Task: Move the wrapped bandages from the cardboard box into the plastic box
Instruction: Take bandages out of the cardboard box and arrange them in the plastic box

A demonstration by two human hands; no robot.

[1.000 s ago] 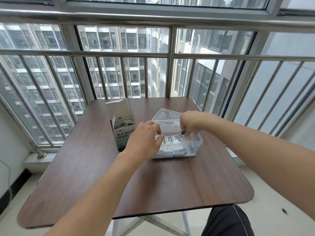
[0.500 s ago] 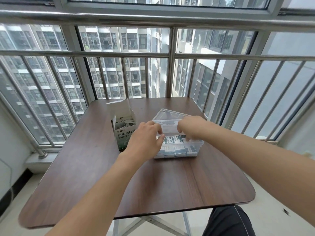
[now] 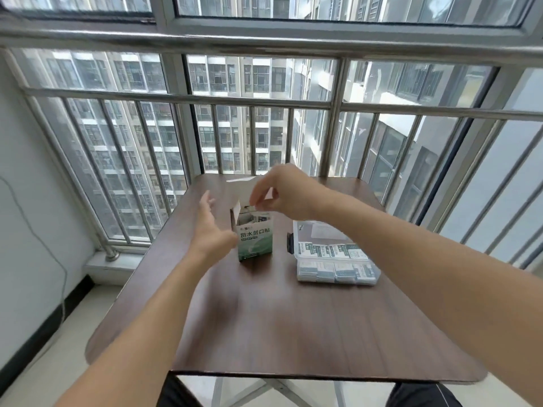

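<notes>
The green and white cardboard box [image 3: 255,237] stands upright on the table with its top flap open and wrapped bandages [image 3: 253,217] showing inside. My left hand [image 3: 210,230] is open, palm against the box's left side. My right hand [image 3: 283,192] hovers over the opening, thumb and forefinger pinched at the top of the bandages; whether they grip one is unclear. To the right sits the clear plastic box [image 3: 335,281], its lid folded back, holding several wrapped bandages [image 3: 329,250] in rows. My right forearm crosses above its far corner.
The dark brown table [image 3: 293,324] has rounded corners, and its near edge is close to my body. A metal railing [image 3: 264,98] and window stand just behind the table. A white wall with a hanging cable [image 3: 63,277] is at the left.
Both hands have left the plastic box and moved left to the cardboard box. The view has swung, so both boxes sit further right in the frame.
</notes>
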